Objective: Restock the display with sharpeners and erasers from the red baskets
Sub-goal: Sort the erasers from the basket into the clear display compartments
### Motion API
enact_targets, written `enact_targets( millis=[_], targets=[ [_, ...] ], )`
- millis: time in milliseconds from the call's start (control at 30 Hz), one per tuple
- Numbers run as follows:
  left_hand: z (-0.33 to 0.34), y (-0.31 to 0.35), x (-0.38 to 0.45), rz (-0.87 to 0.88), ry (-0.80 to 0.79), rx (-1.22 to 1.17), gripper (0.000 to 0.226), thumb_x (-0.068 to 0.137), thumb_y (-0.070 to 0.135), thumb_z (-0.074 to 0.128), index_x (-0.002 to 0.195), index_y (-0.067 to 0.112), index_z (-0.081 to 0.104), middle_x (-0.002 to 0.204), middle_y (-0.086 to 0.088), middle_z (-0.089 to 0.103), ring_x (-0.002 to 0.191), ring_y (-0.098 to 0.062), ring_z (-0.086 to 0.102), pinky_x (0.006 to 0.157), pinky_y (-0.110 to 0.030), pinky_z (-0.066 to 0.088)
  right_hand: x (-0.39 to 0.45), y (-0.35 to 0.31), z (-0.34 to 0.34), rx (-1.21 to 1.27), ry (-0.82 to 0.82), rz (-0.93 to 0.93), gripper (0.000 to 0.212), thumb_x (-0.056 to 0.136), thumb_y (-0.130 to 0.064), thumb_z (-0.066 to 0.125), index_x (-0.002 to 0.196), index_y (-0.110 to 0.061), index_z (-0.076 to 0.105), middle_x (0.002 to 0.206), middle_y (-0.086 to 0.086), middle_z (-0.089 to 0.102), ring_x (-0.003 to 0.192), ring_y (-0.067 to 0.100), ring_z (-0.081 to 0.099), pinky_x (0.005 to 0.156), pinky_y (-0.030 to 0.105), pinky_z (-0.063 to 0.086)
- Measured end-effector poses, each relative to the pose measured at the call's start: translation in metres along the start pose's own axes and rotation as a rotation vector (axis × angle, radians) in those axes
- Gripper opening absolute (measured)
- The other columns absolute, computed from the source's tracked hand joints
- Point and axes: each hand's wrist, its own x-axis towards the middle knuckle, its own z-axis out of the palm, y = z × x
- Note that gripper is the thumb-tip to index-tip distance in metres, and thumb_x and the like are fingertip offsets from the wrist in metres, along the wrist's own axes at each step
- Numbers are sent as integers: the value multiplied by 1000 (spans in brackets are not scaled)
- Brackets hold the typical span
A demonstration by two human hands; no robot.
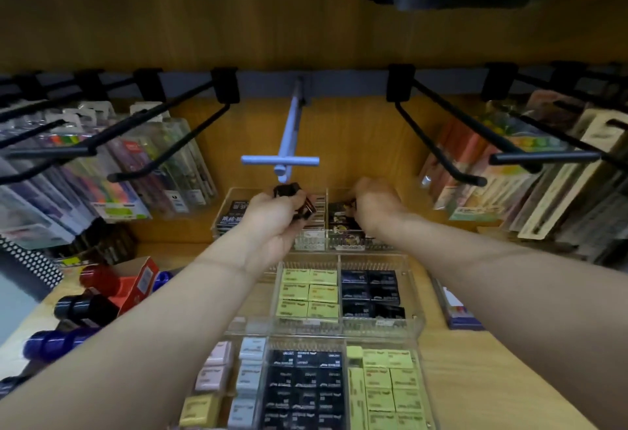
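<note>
Head view: left hand (272, 212) grips several small dark sharpeners (295, 200) above the clear tray (238, 198) at the bench's back edge. Right hand (370, 207) pinches a dark packet (341, 208) inside the neighbouring compartment. That overfull left grip could spill pieces.

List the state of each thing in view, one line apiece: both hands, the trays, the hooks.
Left hand: fingers curled round small dark boxes, held above the back tray.
Right hand: reaching into the back tray, fingertips on a dark packet; grip unclear.
Middle tray: stocked with yellow and black erasers.
Front tray: stocked, full rows.
White hook: bare.
Black hooks: nearest ones bare.
</note>
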Motion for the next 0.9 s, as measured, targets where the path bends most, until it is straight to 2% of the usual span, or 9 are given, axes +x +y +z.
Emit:
enact_targets(
  millis=[67,233,400,500,600,667,733,800,900],
  targets=[
    [-4,-2,1,-9,15,-3,15,94,-1,58,106,8,58,89,-8,70,82,-16,69,73,-31,58,0,0,0,4,27,5,26,94,1,55,119,-7,61,116,13,63,104,29,62,93,38,53],
    [-1,0,-9,-24,136,-42,21,86,0,69,100,9,57,101,-9,67,89,-22,67,51,-24,58,-4,10,-7,152,14,83,29,96,0,54,120,-10,67,129,10,61,118,26,58,102,27,44],
    [3,5,-22,-31,125,-74,35,83,-6,69,112,6,55,102,-13,69,93,-25,68,70,-38,60,-15,8,-10,-24,-105,27,39,97,-2,48,134,-13,55,136,13,53,126,29,51,105,37,44],
    [4,4,-28,-43,115,-59,28,83,-6,69,103,7,56,92,-12,68,84,-23,68,76,-40,59,-22,12,-13,-46,-223,-49,39,102,-12,40,140,-14,49,140,13,52,126,31,51,107,41,43],
    [5,1,-33,-63,145,-82,20,83,-4,70,88,7,54,87,-12,65,81,-23,66,81,-41,58,-37,16,-16,77,-199,-151,48,107,-29,30,153,-16,27,155,10,35,141,30,35,119,36,24],
    [7,0,-39,-84,161,-94,20,82,-2,72,85,6,55,84,-10,65,82,-23,67,74,-37,60,-51,20,-16,254,3,-216,46,105,-25,38,150,-16,36,151,8,42,137,21,41,113,25,27],
    [11,-1,-46,-105,139,-77,18,82,-1,73,85,6,57,79,-8,66,78,-21,68,64,-33,62,-67,23,-18,462,136,-233,42,98,-29,55,140,-23,50,131,-1,62,111,2,60,93,11,43],
    [19,-3,-53,-126,103,-44,16,83,0,72,93,4,60,78,-8,68,74,-20,69,60,-30,62,-78,25,-19,624,132,-236,47,87,-36,71,132,-29,58,112,-10,67,89,-12,64,70,0,44],
    [32,-7,-60,-144,64,-27,31,83,-1,72,112,1,60,85,-11,69,73,-20,70,65,-31,62,-83,27,-21,664,184,-232,47,78,-34,81,122,-27,67,109,-11,65,84,-12,64,68,2,46]
  ],
)
